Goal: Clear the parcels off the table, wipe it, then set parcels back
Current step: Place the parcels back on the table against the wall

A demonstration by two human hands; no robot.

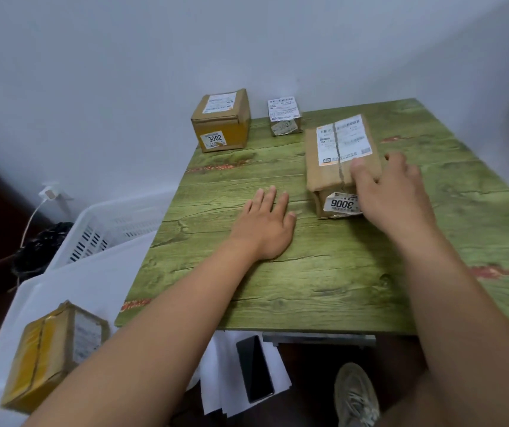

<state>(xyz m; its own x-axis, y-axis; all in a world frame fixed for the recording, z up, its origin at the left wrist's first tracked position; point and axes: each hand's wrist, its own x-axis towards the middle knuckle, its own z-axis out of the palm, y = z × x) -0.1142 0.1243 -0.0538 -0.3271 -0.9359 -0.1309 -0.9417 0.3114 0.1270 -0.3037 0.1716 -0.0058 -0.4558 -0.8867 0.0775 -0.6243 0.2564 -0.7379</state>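
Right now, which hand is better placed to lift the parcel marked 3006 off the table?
Right. The right hand already grips the near end of the parcel marked 3006, thumb on top. The left hand rests flat on the green table, apart from it.

One head-worn wide-angle view, looking forward and down across the green table (324, 272) toward the wall corner. Close in: both forearms filled the foreground. Floor and a crate (99, 266) showed lower left. Edges bowed.
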